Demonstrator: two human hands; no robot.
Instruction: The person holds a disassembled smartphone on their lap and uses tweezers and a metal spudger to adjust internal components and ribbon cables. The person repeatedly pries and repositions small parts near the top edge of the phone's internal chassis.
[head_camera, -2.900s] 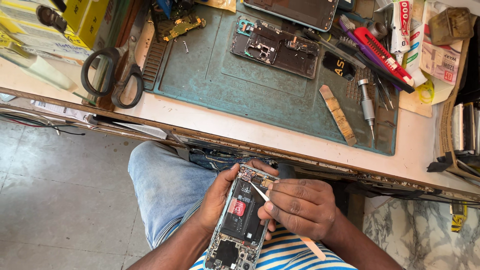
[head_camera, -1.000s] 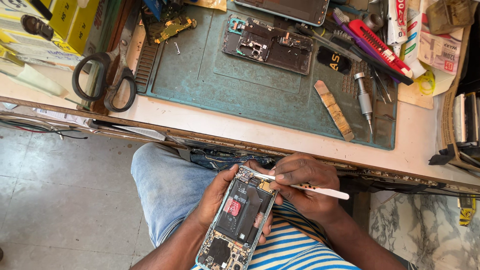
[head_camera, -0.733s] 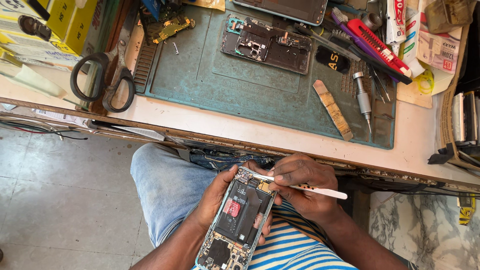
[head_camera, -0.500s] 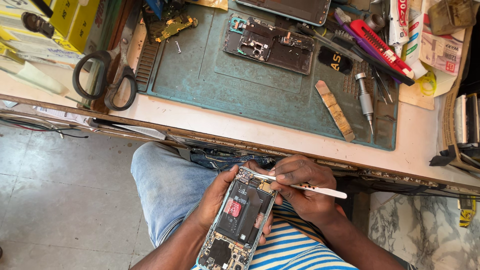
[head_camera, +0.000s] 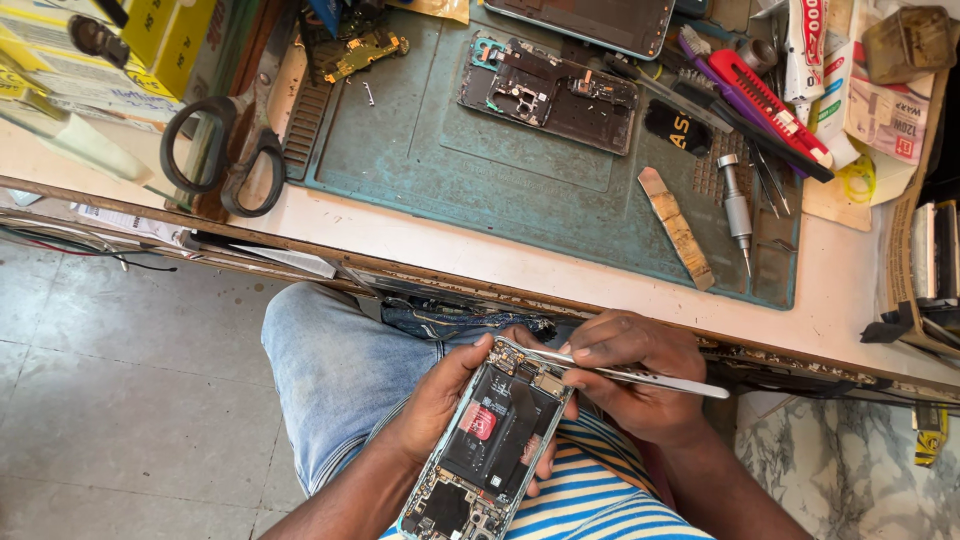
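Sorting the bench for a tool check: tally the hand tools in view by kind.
Tweezers: 1
Scissors: 1
Screwdriver: 1
Red utility knife: 1
Total: 4

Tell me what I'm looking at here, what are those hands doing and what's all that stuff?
A camera on the person's head looks down at their lap. The left hand holds an opened phone, so you see its insides. The right hand pinches metal tweezers, tips at the phone's top end. Above is a worktable with a green mat. On it lie another phone frame, a small screwdriver and a flat stick. Black scissors sit at the mat's left edge, and a red knife at its right.
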